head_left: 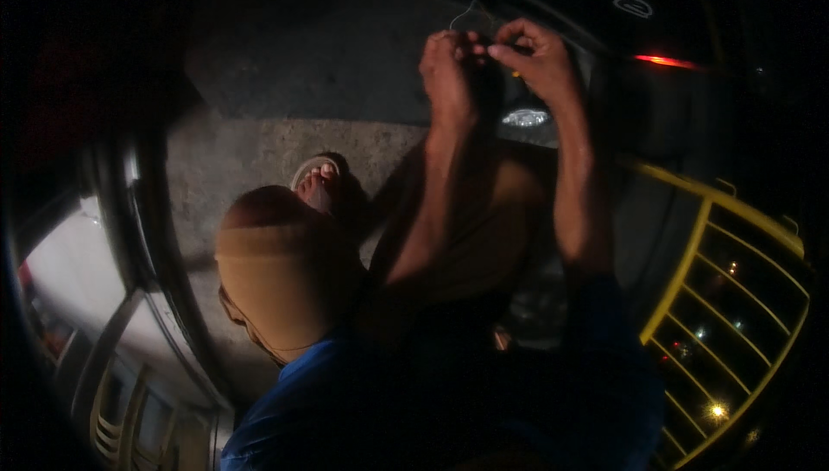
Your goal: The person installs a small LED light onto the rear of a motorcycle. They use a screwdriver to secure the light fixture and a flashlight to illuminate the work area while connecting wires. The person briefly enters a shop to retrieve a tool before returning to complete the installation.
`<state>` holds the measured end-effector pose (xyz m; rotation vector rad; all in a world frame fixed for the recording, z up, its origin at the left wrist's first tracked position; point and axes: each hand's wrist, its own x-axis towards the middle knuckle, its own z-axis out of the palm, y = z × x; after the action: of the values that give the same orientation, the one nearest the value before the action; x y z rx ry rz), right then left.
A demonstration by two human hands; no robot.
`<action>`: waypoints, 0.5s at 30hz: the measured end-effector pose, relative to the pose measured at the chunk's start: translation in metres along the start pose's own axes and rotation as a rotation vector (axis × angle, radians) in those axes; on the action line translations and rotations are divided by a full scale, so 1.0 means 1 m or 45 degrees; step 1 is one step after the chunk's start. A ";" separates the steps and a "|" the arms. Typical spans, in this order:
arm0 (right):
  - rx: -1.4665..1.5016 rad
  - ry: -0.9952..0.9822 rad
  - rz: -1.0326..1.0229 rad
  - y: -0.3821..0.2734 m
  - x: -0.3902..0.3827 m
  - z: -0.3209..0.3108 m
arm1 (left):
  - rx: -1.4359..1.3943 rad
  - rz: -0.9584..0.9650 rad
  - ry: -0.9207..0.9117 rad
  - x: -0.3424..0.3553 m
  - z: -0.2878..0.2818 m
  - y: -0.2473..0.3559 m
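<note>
At top centre, my left hand (447, 69) has its fingers curled at the base of a thin pale loop of cord (471, 6). My right hand (537, 56) is close beside it, thumb and forefinger pinched at the same spot; what is between them is too small to make out. A small yellow bit (515, 75) shows under the right fingers, and a shiny silver patch (525, 117) lies below the hands on the dark surface (302, 56).
My sandalled foot (317, 180) rests on concrete (207, 160) beside my bent, brown-clad knee (285, 272). A yellow railing (676, 298) stands at right, with lights beyond. A dark body with a red light strip (663, 62) is upper right; metal-framed panels (147, 298) line the left.
</note>
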<state>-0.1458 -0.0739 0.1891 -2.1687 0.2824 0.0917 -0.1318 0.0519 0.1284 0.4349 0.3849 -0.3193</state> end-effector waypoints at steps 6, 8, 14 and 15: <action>-0.034 0.108 -0.084 0.014 0.006 0.003 | 0.167 0.075 -0.100 0.001 0.001 0.003; -0.057 0.135 -0.150 0.024 0.011 0.004 | 0.167 0.109 -0.118 0.004 -0.003 -0.003; 0.147 0.145 -0.160 0.024 0.014 0.006 | 0.193 0.117 -0.023 0.006 -0.002 -0.002; 0.185 0.145 -0.173 0.025 0.015 0.007 | 0.176 0.119 -0.008 0.006 -0.002 -0.002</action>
<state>-0.1370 -0.0846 0.1630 -2.0449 0.1990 -0.1262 -0.1280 0.0500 0.1242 0.5851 0.3365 -0.2575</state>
